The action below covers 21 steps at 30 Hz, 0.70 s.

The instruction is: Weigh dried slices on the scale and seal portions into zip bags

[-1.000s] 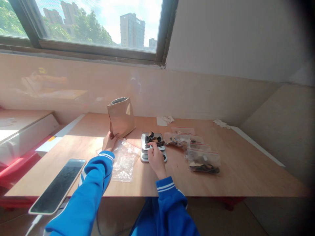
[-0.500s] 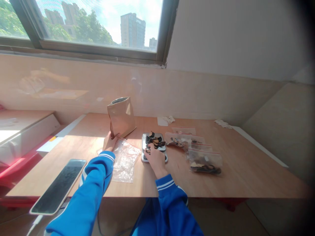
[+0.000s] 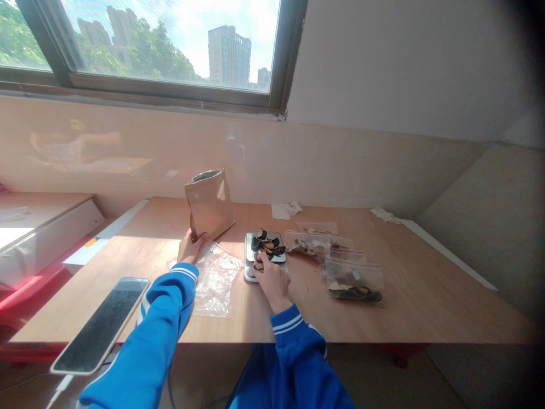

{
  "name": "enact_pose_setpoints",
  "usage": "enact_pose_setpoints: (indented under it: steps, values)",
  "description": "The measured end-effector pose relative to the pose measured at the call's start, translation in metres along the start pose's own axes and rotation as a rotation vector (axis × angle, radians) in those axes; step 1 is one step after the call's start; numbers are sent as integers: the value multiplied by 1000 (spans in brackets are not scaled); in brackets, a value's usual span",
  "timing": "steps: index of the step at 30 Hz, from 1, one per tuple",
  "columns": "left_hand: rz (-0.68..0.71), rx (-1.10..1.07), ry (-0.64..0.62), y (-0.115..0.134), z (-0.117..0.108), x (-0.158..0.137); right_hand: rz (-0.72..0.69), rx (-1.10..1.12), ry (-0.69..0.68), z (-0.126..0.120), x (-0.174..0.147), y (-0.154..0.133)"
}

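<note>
A kitchen scale (image 3: 247, 275) lies flat in the middle of the table, with several dark, curled dried pieces (image 3: 269, 245) heaped on its plate. Over the scale's near part, my right hand (image 3: 273, 282) pinches a dried slice (image 3: 258, 266) with a pale inside. My left hand (image 3: 189, 248) is closed at the upper left corner of a clear zip bag (image 3: 215, 284), which lies flat and looks empty. Just beyond those fingers stands an open-topped brown paper pouch (image 3: 210, 204); its contents are hidden.
Several clear zip bags (image 3: 355, 278) holding dark dried pieces lie right of the scale. A phone (image 3: 102, 324) on a white cable sits at the front left table edge. White paper (image 3: 281, 211) lies at the back, and crumpled tissue (image 3: 385, 215) at the back right.
My right hand has shifted slightly down and right on the scale, the dried slice at its fingertips. My left hand has stayed in place.
</note>
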<state>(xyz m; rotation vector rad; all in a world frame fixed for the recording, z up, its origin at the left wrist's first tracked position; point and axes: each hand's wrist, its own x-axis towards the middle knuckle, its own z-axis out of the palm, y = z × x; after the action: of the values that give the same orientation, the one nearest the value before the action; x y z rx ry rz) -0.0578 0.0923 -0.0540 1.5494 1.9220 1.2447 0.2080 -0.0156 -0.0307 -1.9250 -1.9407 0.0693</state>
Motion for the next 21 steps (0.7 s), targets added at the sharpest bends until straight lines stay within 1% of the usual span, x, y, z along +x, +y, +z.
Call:
enact_pose_setpoints:
  steps: [2,4,8,9,12,14,17,19,21]
  values:
    - [2,21,-10,-1,0,0,22,46,81,2,-5,7]
    - [1,32,-11,-2,0,1,92,61,177,3,-11,19]
    - [11,35,-3,-2,0,1,329,49,327,-1,-21,59]
    - [12,36,-2,-2,0,1,376,59,350,-2,-23,71]
    - [12,37,-1,-1,1,1,429,172,370,-6,-28,98]
    - [9,45,1,0,0,0,433,270,402,-6,-29,106]
    - [9,53,3,2,-1,-1,379,404,440,-3,-28,102]
    - [7,52,3,4,-1,-2,288,471,434,1,-25,93]
    - [3,53,5,5,-1,-3,165,520,399,4,-20,81]
